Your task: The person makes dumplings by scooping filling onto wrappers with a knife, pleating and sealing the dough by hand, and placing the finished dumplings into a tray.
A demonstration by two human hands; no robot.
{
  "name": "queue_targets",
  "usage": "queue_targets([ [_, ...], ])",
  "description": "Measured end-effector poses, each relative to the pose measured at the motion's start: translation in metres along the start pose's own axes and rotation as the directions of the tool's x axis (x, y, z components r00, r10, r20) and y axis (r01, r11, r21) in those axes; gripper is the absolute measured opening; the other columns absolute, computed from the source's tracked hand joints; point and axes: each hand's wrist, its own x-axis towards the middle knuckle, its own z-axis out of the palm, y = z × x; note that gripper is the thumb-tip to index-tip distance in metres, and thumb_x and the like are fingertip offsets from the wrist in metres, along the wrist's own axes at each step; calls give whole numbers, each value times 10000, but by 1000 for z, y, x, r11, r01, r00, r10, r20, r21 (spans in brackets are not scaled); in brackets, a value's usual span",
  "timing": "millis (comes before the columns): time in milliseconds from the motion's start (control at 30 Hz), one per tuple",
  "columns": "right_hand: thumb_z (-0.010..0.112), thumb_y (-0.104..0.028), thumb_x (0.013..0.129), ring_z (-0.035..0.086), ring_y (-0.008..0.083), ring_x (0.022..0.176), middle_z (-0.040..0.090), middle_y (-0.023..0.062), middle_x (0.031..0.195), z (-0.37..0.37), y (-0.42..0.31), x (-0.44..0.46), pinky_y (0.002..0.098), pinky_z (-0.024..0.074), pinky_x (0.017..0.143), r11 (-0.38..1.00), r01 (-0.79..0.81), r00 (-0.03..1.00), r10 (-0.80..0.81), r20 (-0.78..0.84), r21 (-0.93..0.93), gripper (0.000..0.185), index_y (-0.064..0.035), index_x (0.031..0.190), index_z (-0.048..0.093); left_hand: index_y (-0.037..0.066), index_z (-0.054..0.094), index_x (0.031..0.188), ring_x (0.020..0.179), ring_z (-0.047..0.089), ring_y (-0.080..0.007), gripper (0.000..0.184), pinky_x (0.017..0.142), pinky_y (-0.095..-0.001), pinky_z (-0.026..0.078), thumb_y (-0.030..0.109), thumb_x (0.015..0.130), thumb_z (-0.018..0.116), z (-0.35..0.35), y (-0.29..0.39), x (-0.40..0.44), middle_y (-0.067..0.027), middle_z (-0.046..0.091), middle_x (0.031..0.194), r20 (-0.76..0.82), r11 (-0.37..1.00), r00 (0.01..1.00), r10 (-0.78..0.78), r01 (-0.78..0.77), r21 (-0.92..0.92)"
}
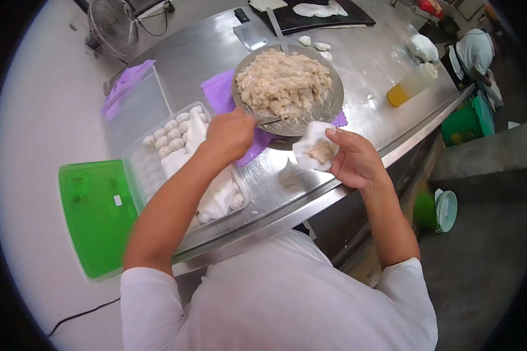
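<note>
1. A shiny steel table [363, 76] carries most of the things.
2. A purple cloth [218, 92] lies on it, partly under a big metal bowl [336, 96].
3. A clear plastic tray [143, 167] sits beside the bowl, on the left.
4. A cleaver [252, 37] lies flat behind the bowl, near a black board [357, 17].
5. Three small white dough lumps [322, 47] are between the bowl and the board.
6. A squeeze bottle [413, 85] with yellow liquid is on the right, near a white bundle [421, 48]. I can't tell what's in it.
7. A green bucket [428, 210] is on the gray floor [492, 245].
</note>
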Motion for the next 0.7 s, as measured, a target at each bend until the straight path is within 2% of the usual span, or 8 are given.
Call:
queue_targets([
  [133, 641, -193, 960, 629, 319, 1190, 656, 174, 1227, 22, -3, -8, 492, 469, 1062, 973, -70, 990, 41, 133, 220, 437, 60, 1300, 535, 41, 675, 1204, 965, 662, -294, 335, 855, -389, 530, 284, 999, 569, -4, 34, -21, -125, 688, 1032, -241, 946, 970, -37, -44, -321],
  [167, 641, -193, 960, 629, 319, 1190, 656, 174, 1227, 26, 2, -6, 492, 469, 1062, 971, -85, 988, 54, 146, 221, 437, 60, 1300, 535, 32, 658, 1212, 968, 665, -251, 357, 857, -375, 534, 315, 1012, 570, -8, 44, -30, -99, 691, 1062, 91, 509, 988, -122, 141, -849],
  [200, 636, -214, 965, 636, 278, 1156, 655, 157, 1210, 29, 6, -5, 459, 486, 1025, 995, -17, 993, 5, 116, 102, 429, 34, 1301, 535, 23, 641, 1219, 971, 668, -208, 383, 860, -360, 538, 346, 1025, 572, -8, 52, -39, -74, 693, 1092, 377, -161, 926, 16, 375, -913],
  [233, 632, -235, 970, 643, 238, 1122, 655, 139, 1193, 32, 10, -3, 426, 502, 987, 999, 50, 994, -48, 96, -21, 422, 8, 1303, 535, 24, 626, 1212, 984, 662, -150, 369, 849, -335, 546, 338, 1021, 599, 1, 59, -47, -45, 681, 1124, 273, -251, 962, 20, 269, -930],
  [300, 685, -192, 935, 628, 196, 1078, 633, 104, 1196, 34, 18, -2, 375, 497, 946, 988, 32, 999, -26, 41, -150, 464, -9, 1327, 518, -11, 614, 1207, 1021, 667, -180, 343, 886, -342, 553, 270, 1010, 620, 0, 60, -58, -79, 678, 1126, 204, -255, 971, -123, 168, -952],
  [433, 727, -55, 860, 572, 197, 1106, 561, 72, 1219, 47, 34, -13, 346, 486, 919, 811, 339, 912, -159, 378, -477, 536, 13, 1332, 482, -40, 577, 1232, 1046, 665, -202, 309, 929, -376, 561, 166, 1003, 603, -18, 56, -98, -113, 666, 1150, 249, -481, 944, -218, 118, -869],
  [533, 608, 21, 869, 521, 168, 1089, 530, 132, 1210, 58, 44, -20, 300, 490, 886, 361, 613, 789, -330, 519, -703, 505, -17, 1363, 509, -72, 527, 1283, 1054, 667, -236, 362, 958, -421, 563, 56, 955, 611, -22, 61, -133, -143, 655, 1171, 241, -597, 937, -255, 43, -801],
  [700, 588, 44, 906, 522, 161, 1099, 525, 113, 1229, 88, 51, -52, 272, 476, 899, 530, 664, 728, -297, 618, -528, 480, 13, 1376, 497, -37, 492, 1380, 1179, 620, -205, 591, 1011, -378, 522, -116, 823, 671, -7, 87, -188, -101, 634, 1201, -62, -532, 940, -336, -244, -811],
])
